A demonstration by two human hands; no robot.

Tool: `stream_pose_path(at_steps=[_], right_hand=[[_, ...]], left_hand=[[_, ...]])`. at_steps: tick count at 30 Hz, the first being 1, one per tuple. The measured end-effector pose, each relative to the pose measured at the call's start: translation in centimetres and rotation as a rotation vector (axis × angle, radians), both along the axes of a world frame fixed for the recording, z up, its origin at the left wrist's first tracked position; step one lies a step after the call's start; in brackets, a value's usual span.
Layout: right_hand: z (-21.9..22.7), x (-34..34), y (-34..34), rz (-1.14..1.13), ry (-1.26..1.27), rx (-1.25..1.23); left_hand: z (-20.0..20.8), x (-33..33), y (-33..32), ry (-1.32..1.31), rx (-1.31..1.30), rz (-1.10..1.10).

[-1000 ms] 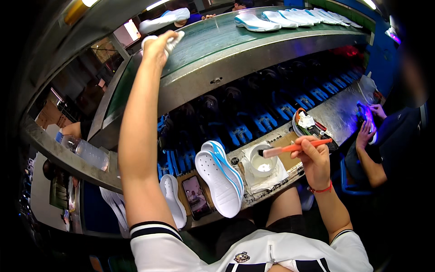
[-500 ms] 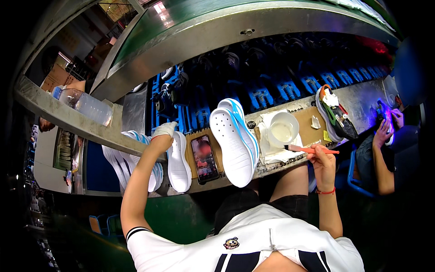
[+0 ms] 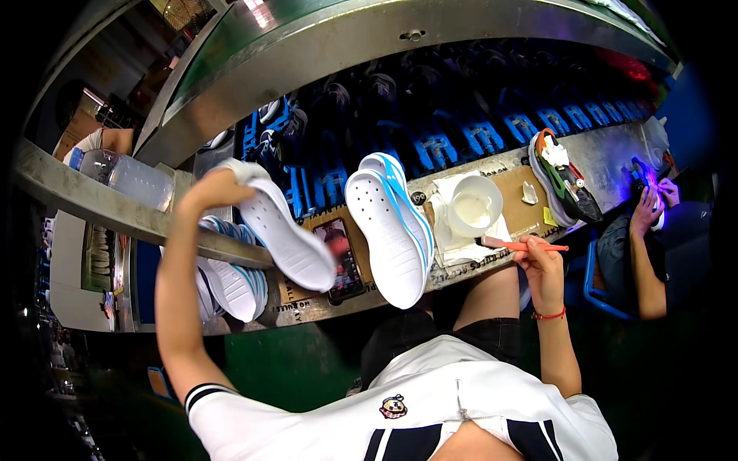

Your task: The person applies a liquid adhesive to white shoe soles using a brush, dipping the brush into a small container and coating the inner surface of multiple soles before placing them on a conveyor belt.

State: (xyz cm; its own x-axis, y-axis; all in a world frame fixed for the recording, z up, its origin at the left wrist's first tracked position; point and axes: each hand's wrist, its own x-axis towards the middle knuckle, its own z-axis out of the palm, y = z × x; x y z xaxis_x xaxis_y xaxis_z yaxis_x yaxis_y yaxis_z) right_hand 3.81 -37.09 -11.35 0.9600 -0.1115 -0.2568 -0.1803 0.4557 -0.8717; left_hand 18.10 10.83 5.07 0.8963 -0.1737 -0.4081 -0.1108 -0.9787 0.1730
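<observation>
My left hand [image 3: 219, 187], with white coverings on its fingers, grips the far end of a white shoe sole [image 3: 290, 242]. That sole is tilted, and its near end overlaps the edge of a phone [image 3: 347, 278]. Between the fingers of my right hand [image 3: 544, 275] is a brush [image 3: 530, 245] with an orange handle, its bristles pointing left beside a white bowl [image 3: 475, 204]. The bowl holds a little pale liquid and stands on white paper [image 3: 447, 244]. Left of the bowl, white soles with blue edges [image 3: 393, 250] lie one on another.
More white soles [image 3: 234, 288] crowd the bench's left end, beside a metal rail [image 3: 115, 201] and a plastic bottle [image 3: 131, 178]. A multicoloured shoe [image 3: 563, 180] lies right of the bowl. Behind runs a rack with blue holders [image 3: 430, 150]. At far right, a co-worker's hands [image 3: 653, 206] work under violet light.
My left hand has raised the white sole off the bench and swung it leftward, its near end now turned toward the phone. My right hand keeps its hold on the brush.
</observation>
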Motion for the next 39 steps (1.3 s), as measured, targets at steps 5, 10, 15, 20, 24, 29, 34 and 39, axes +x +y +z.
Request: stream_pose_path(at_steps=[5,10,15,20,24,29,34,39], right_hand=[[-0.1,1.5,0.8,0.066,-0.032,-0.009],[-0.5,3.7,0.6,0.070,-0.065,-0.151],[0.6,7.2,0.1,0.122,-0.274,-0.579],[-1.3,9.8,0.5,0.084,-0.384,-0.925],[-1.0,10.4,1.2,0.126,-0.371,-1.107],[1.8,9.9,1.5,0.163,-0.347,-1.141],[1.9,10.3,0.6,0.087,-0.430,-0.938],[2.4,10.2,-0.4,0.215,-0.323,-0.800]], left_hand=[[6.1,-7.0,2.5,0.015,-0.569,0.444],[-1.9,-16.1,3.0,0.010,-1.493,1.122],[-12.9,-23.2,-3.6,0.320,-1.934,0.804],[-16.8,-20.3,-12.2,0.738,-2.710,0.150],[-15.9,-18.1,-17.2,0.929,-2.872,0.046],[-14.7,-16.4,-16.8,0.601,-2.374,0.454],[-13.7,-14.6,-16.3,0.485,-2.012,0.553],[-13.6,-14.1,-18.4,0.463,-1.935,0.681]])
